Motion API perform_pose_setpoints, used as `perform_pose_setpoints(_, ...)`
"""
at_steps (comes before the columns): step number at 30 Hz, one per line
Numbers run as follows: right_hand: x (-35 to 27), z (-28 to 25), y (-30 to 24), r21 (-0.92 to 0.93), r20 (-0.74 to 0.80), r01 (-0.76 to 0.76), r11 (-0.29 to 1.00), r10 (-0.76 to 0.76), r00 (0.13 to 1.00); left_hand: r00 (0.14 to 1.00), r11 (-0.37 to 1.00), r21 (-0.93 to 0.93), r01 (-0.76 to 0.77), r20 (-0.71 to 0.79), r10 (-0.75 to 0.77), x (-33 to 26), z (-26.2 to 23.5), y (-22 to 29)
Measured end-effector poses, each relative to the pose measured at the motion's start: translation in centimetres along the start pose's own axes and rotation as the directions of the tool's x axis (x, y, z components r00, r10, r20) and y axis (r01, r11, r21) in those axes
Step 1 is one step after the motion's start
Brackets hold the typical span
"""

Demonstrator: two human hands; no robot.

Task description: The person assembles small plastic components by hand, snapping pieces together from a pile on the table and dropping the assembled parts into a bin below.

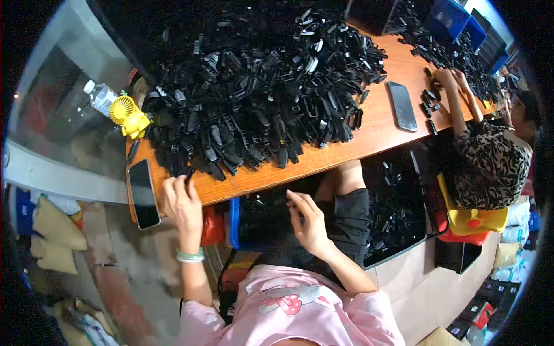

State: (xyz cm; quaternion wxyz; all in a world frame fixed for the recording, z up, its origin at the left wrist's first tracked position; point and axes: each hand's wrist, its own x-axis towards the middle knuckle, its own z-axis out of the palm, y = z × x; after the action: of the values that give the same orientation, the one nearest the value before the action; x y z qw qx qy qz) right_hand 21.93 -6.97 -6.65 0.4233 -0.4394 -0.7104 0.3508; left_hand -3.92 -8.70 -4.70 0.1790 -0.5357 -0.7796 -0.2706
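Observation:
A large heap of small black plastic parts (248, 109) covers the wooden table (228, 187) in front of me. At the heap's near left edge, my left hand (183, 202) has its bent fingers closed around a small black plastic part (190, 172). My right hand (309, 222) hangs over my lap, off the table's front edge. Its fingers are bent, with the thumb apart from the index finger, and nothing shows in it. Below the right hand, a blue-rimmed bin (234, 222) is partly hidden by my legs.
A phone (143, 194) lies at the table's left end, near a yellow fan (131, 118) and a bottle (101, 97). Another phone (402, 106) lies right of the heap. A co-worker (490, 155) handles black parts at right. A crate of parts (398, 213) stands under the table.

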Motion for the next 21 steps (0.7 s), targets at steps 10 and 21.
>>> perform_pose_setpoints(10, 12.2, -10.6, 7.2, -0.559, -0.463, -0.090, 0.824, -0.220, 0.858, 0.981, 0.986, 0.023, -0.167, 0.104, 0.163, 1.0, 0.0, -2.0)
perform_pose_setpoints(21, 13.7, -13.8, 11.8, -0.601, -0.235, -0.007, 0.799, -0.168, 0.958, 0.968, 0.833, -0.495, 0.249, 0.152, -0.200, -0.6, 0.3, -1.5)
